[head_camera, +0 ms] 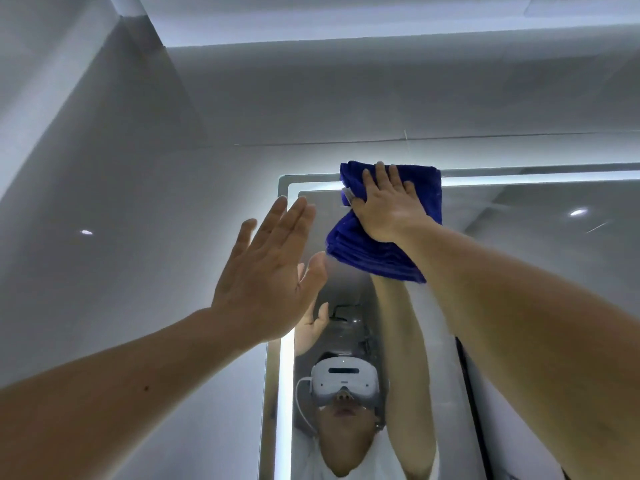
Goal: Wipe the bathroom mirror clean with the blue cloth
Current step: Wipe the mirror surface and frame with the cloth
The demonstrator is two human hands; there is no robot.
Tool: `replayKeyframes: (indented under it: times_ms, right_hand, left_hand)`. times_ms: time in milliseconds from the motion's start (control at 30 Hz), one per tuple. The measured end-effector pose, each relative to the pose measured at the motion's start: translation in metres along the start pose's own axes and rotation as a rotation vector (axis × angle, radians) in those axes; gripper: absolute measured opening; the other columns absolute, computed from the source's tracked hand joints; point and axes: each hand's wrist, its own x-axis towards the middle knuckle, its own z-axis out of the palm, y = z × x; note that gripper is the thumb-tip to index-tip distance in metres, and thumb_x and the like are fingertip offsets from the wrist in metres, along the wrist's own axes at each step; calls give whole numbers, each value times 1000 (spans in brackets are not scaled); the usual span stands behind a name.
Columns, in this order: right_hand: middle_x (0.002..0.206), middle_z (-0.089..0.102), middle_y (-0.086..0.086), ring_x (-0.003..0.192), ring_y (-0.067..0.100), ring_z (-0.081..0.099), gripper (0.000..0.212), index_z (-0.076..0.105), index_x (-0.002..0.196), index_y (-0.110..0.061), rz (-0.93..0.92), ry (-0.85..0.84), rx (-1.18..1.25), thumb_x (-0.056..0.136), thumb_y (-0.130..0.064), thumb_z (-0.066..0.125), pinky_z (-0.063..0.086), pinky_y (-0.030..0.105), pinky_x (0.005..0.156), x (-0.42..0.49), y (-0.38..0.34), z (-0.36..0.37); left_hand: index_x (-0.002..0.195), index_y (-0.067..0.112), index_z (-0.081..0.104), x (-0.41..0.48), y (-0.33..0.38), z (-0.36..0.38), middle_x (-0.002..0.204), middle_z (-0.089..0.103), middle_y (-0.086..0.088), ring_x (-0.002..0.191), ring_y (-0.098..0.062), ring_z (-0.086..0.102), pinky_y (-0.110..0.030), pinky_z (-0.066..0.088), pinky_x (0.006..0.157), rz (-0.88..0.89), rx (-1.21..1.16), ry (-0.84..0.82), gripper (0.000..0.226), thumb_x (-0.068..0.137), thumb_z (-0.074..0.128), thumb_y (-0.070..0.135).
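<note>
The bathroom mirror (pixel 526 258) fills the lower right of the head view, with a lit strip along its top and left edges. A folded blue cloth (pixel 381 251) lies flat against the glass at the mirror's upper left corner, its top edge reaching over the frame. My right hand (pixel 388 206) presses on the cloth with straight, spread fingers. My left hand (pixel 270 271) is raised flat near the mirror's left edge, fingers straight and together, holding nothing. Whether it touches the glass I cannot tell.
A pale grey wall (pixel 138 202) surrounds the mirror on the left and above, meeting the ceiling (pixel 346 22) at the top. The glass reflects a person wearing a white headset (pixel 343 379) and both raised arms.
</note>
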Motion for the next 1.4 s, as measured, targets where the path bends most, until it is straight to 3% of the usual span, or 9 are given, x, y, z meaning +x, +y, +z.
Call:
replayKeyframes:
  times_ms: [333, 667, 867, 1400]
  right_hand:
    - [165, -3, 3, 152, 24, -7, 65, 3, 157, -28, -5, 194, -14, 100, -53, 19, -4, 44, 120, -36, 1, 28]
    - [165, 2, 2, 152, 22, -3, 64, 9, 156, -30, -90, 194, -38, 97, -54, 17, -8, 39, 117, -131, -6, 63]
    - [165, 8, 3, 152, 23, 4, 62, 10, 155, -29, -128, 177, -43, 99, -54, 19, -1, 42, 120, -201, -12, 85]
    - [165, 10, 6, 152, 25, 6, 61, 20, 156, -22, -162, 113, -60, 101, -47, 30, 3, 44, 122, -342, -19, 118]
  left_hand:
    - [157, 29, 2, -10, -3, 17, 154, -16, 22, 141, 6, -22, -19, -22, 109, -3, -50, 21, 69, 94, 8, 57]
    - [156, 24, 8, -52, 8, 24, 162, -3, 12, 149, -4, -9, -35, -3, 121, -51, -128, -48, 66, 96, 13, 51]
    - [156, 21, 11, -84, 18, 27, 163, 2, 7, 150, -9, -5, -40, 2, 123, -65, -158, -117, 66, 96, 15, 48]
    - [156, 19, 17, -155, 41, 52, 164, 8, 5, 151, -8, -4, -34, -2, 121, -42, -230, -125, 62, 101, 22, 46]
